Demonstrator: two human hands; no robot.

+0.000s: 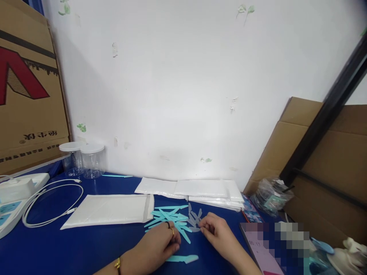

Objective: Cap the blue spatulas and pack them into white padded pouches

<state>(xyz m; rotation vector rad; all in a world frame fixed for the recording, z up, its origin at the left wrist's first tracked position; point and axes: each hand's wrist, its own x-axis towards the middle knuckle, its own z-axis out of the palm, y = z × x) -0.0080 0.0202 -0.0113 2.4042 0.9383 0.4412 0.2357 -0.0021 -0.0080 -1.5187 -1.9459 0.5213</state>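
On the blue table, a loose pile of teal plastic sticks (172, 217) lies at the centre. Right beside it are several small clear plastic pieces (193, 218). My left hand (159, 242), with rings and a gold bracelet, is over the near edge of the pile, its fingers curled; what is between them is hidden. A single teal stick with a translucent cap (186, 259) lies partly behind that hand's thumb. My right hand (215, 231) is at the right edge of the clear pieces, thumb and forefinger pinched together at one of them; whether it is gripped is too small to tell.
A white padded envelope (111, 210) lies left of the pile, more white packets (195, 189) behind. Two lidded clear jars (93, 164), a coiled white cable (53, 183) and a power strip (17, 191) are at left. A phone (260, 248) and bagged items (272, 196) are right.
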